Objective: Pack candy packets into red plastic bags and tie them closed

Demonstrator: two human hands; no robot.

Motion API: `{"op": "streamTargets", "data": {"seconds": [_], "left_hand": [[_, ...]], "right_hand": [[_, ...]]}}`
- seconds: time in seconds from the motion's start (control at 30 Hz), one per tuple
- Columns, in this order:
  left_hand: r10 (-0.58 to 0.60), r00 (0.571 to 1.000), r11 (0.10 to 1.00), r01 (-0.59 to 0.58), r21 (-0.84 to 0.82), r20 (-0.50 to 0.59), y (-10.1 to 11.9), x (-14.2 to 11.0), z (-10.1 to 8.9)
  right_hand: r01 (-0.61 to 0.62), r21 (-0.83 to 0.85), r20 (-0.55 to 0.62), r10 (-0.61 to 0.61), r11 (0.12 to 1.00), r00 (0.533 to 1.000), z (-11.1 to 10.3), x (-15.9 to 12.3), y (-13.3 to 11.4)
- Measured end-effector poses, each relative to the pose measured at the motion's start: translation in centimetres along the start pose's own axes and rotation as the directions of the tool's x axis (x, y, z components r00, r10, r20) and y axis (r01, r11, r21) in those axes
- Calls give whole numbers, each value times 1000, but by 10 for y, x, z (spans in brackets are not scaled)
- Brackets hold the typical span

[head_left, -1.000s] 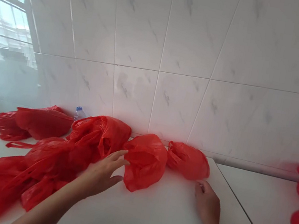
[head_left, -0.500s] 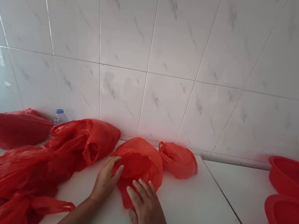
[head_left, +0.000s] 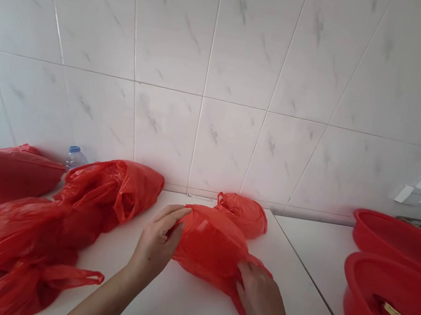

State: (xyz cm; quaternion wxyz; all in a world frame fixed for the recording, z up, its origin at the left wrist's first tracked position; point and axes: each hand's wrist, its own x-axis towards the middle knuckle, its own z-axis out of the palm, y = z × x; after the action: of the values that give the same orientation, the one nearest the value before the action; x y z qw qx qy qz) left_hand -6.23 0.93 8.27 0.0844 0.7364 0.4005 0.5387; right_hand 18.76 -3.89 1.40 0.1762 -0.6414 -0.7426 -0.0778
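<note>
A red plastic bag [head_left: 211,244] with something in it lies on the white counter [head_left: 183,310] in front of me. My left hand [head_left: 157,243] grips its left end, fingers pinched on the plastic. My right hand [head_left: 259,296] holds the bag's right end near the counter, fingers closed on the film. Behind it sits a smaller knotted red bag [head_left: 243,212] by the tiled wall.
A heap of loose red bags [head_left: 38,230] covers the counter's left side, with a water bottle [head_left: 74,156] behind it. Two red baskets [head_left: 397,277] stand at the right; the nearer one holds some items. A tiled wall backs the counter.
Both hands have closed on the middle red bag and drawn it out sideways and toward me. The view has swung right, showing more of the baskets.
</note>
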Motion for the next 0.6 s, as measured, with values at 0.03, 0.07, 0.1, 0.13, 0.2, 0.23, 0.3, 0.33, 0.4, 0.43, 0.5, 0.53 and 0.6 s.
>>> {"op": "streamTargets", "data": {"seconds": [0.03, 0.07, 0.1, 0.13, 0.2, 0.23, 0.3, 0.33, 0.4, 0.43, 0.5, 0.53, 0.6], "left_hand": [[36, 999, 999, -35, -6, 22, 7, -1, 1], [61, 997, 998, -60, -11, 41, 13, -3, 2], [79, 995, 997, -78, -16, 64, 18, -4, 3], [94, 992, 995, -93, -20, 90, 21, -6, 4], [116, 986, 993, -114, -20, 122, 23, -9, 5], [113, 986, 994, -112, -13, 125, 23, -10, 5], [78, 990, 997, -81, 16, 121, 19, -9, 4], [45, 991, 998, -49, 35, 128, 16, -9, 4], [-26, 983, 998, 14, 69, 182, 8, -8, 5], [-51, 973, 996, 33, 80, 227, 3, -8, 6], [-69, 938, 995, 42, 86, 339, -5, -11, 12], [-70, 917, 996, 40, 85, 393, -8, -14, 16], [-86, 868, 994, 41, 103, 489, -15, -21, 26]], "right_hand": [[0, 15, -57, 1, 1000, 998, -1, -3, -2], [18, 37, -113, -14, 999, 994, 0, -5, -6], [54, 60, -155, -44, 997, 987, 2, -6, -10], [103, 77, -178, -87, 992, 980, 5, -7, -15], [192, 106, -183, -171, 976, 968, 15, -8, -25], [215, 129, -175, -191, 968, 966, 19, -8, -28], [202, 242, -152, -169, 949, 974, 26, -6, -32], [167, 352, -139, -125, 921, 982, 26, -6, -32], [40, 650, -57, -4, 759, 998, 21, -3, -32], [-40, 788, 9, 53, 615, 999, 17, -1, -32], [-176, 953, 151, 114, 249, 982, 8, 2, -29], [-219, 973, 211, 117, 69, 971, 6, 5, -28], [-266, 944, 294, 137, -193, 946, 7, 9, -20]]}}
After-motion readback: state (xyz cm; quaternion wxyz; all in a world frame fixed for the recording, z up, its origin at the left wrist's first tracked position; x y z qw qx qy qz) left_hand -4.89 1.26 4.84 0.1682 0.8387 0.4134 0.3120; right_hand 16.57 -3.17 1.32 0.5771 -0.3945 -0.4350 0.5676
